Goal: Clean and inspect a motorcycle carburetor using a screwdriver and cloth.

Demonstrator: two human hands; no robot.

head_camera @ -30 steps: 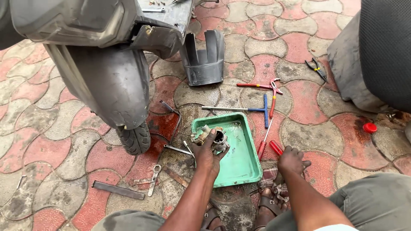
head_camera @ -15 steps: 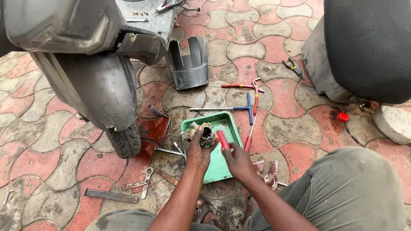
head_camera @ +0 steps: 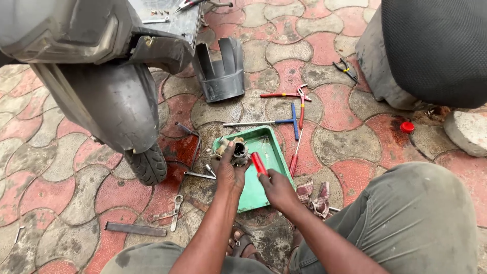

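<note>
Carburetor-looking metal part (head_camera: 238, 151) is what's being worked on here, held over the far left corner of the green tray (head_camera: 271, 175) that sits on the paved floor (head_camera: 61, 203) in front of the person. Going big to small: the scooter (head_camera: 101, 76) looms at far left with its front wheel (head_camera: 147, 163) down on an oily patch, a black plastic cover (head_camera: 220, 71) stands just right of it, and another seat (head_camera: 436, 45) fills the far right corner. Between them lie a blue T-handle wrench (head_camera: 284, 122), red-handled pliers (head_camera: 297, 96) and a red screwdriver (head_camera: 295, 157) beside the tray, a spanner (head_camera: 175, 205) and a flat bar (head_camera: 135, 229) nearer on the left, plus a small red cap (head_camera: 406, 127) off to the right. Left hand (head_camera: 231, 170) is wrapped around the part from below, fingers closed on it. Right hand (head_camera: 276, 189) is closed on a red-handled tool (head_camera: 259, 163), tip pointing at the part. How far along? My guess is mid-strip: the part is off the scooter and in hand, the tool looks lined up but I can't tell if it's seated on a screw yet, so the opening-up seems mostly left. Versus a second ago, the right hand was down by the rags (head_camera: 314, 195) at near right with nothing aimed at the part; half a second ago it had come up with the red tool, and now it sits a touch lower.
</note>
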